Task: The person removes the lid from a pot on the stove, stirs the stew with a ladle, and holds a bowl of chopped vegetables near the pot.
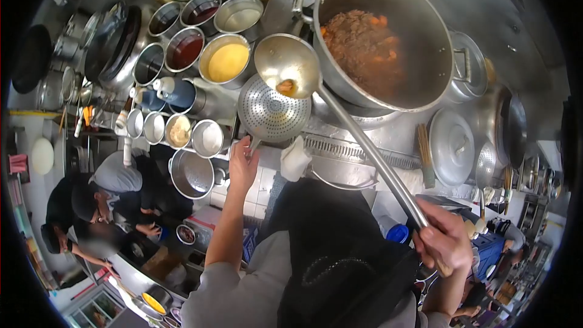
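My right hand (444,237) is wrapped round the long metal handle of a ladle (286,54). The ladle's bowl is tipped toward me beside the big pot, with a small brown piece and some liquid in it. A round perforated skimmer (273,112) lies just below the bowl, and my left hand (243,167) is closed on its short visible handle. The tall two-handled pot (425,79) holds a brown stew (364,48) with chunks of meat and orange pieces.
Metal bowls of sauces, among them a yellow one (228,62), crowd the left. Smaller seasoning bowls (207,138) line the counter edge. A white cloth (296,159) hangs in front, a lid (451,146) lies right. Other people (115,176) work at left and far right.
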Available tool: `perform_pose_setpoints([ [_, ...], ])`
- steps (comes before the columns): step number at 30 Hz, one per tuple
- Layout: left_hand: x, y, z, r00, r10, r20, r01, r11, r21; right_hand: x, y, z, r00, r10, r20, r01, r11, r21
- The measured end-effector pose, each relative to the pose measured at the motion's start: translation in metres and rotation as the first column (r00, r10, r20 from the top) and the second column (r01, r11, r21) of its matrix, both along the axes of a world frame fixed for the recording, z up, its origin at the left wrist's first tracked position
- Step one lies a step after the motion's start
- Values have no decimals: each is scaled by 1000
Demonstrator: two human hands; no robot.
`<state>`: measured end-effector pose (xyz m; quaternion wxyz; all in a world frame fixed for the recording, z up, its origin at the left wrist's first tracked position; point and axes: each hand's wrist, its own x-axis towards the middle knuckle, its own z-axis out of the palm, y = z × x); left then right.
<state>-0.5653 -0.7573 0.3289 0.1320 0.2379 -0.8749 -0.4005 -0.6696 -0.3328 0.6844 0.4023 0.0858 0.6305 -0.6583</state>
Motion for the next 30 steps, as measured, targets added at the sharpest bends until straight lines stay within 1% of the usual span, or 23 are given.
perform_pose_setpoints([
  [1, 2, 0, -1, 997, 38, -61, -38, 999, -10, -12, -8, -9, 994, 101, 39, -102, 994, 39],
  [2, 4, 1, -1, 997, 52, -54, -53, 999, -10, -23, -17, -20, 977, 200, 80, -206, 976, 74],
  [3, 9, 1, -1, 997, 77, -29, -78, 997, -9, -32, -27, -32, 973, 215, 87, -221, 972, 73],
  [5, 13, 7, 3, 992, 130, -3, -130, 992, 4, -48, -48, -58, 924, 370, 98, -383, 897, 219],
  [6, 15, 9, 0, 990, 141, 2, -141, 990, 4, -55, -57, -69, 919, 381, 103, -394, 893, 217],
  [7, 18, 10, -5, 991, 133, 2, -133, 991, -10, -60, -66, -79, 836, 549, -5, -507, 775, 378],
  [8, 19, 12, -9, 992, 123, 3, -123, 992, -23, -62, -71, -91, 705, 704, -80, -564, 626, 539],
  [9, 19, 17, -7, 991, 135, -3, -135, 991, -23, -62, -71, -106, 603, 780, -166, -550, 558, 621],
  [10, 18, 18, -6, 990, 143, 0, -143, 989, -23, -62, -67, -125, 597, 785, -165, -557, 554, 619],
  [11, 18, 19, -6, 991, 133, -8, -133, 990, -41, -60, -59, -144, 479, 808, -342, -488, 569, 662],
  [12, 17, 20, -4, 992, 122, -16, -123, 991, -58, -59, -54, -155, 330, 803, -497, -414, 596, 688],
  [14, 15, 19, -2, 991, 136, 11, -135, 988, -71, -56, -50, -160, 340, 794, -504, -421, 607, 674],
  [16, 10, 17, 0, 993, 121, 14, -119, 985, -122, -51, -46, -158, 416, 767, -488, -404, 637, 657],
  [17, 2, 16, -2, 993, 119, -16, -120, 984, -133, -49, -40, -153, 429, 757, -492, -381, 646, 661],
  [19, -4, 10, -8, 993, 109, -51, -115, 983, -142, -44, -30, -134, 545, 692, -473, -394, 709, 585],
  [20, -8, 9, -4, 995, 100, -31, -103, 986, -132, -43, -27, -119, 555, 682, -476, -367, 715, 595],
  [22, -17, 9, 2, 996, 85, -19, -87, 983, -164, -41, -22, -81, 580, 705, -408, -398, 682, 614],
  [23, -20, 9, 6, 996, 88, -22, -90, 982, -164, -37, -14, -66, 606, 671, -427, -365, 711, 601],
  [24, -24, 9, 7, 995, 87, -41, -93, 983, -158, -33, -2, -51, 610, 664, -433, -349, 715, 606],
  [26, -27, 7, 10, 996, 81, -33, -86, 981, -173, -26, 29, -25, 635, 609, -475, -262, 748, 609],
  [28, -29, 6, 13, 997, 74, -34, -79, 982, -174, -21, 47, 0, 701, 516, -492, -121, 766, 632],
  [29, -32, 6, 14, 997, 76, -29, -80, 982, -172, -20, 47, 10, 639, 558, -529, -15, 697, 717],
  [30, -34, 7, 12, 997, 70, -39, -75, 983, -170, -31, 52, 16, 605, 630, -487, 7, 608, 794],
])
